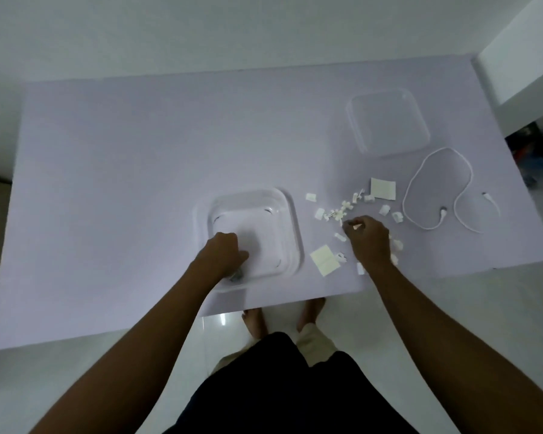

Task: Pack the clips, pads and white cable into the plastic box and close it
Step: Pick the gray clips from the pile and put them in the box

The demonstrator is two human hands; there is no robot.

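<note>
Right hand [369, 242] — clip [356, 227] in grip

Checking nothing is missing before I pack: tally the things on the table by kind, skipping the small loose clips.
Plastic box: 1
Lid: 1
White cable: 1
Pads: 2, the second nearer the box
Total: 5
</note>
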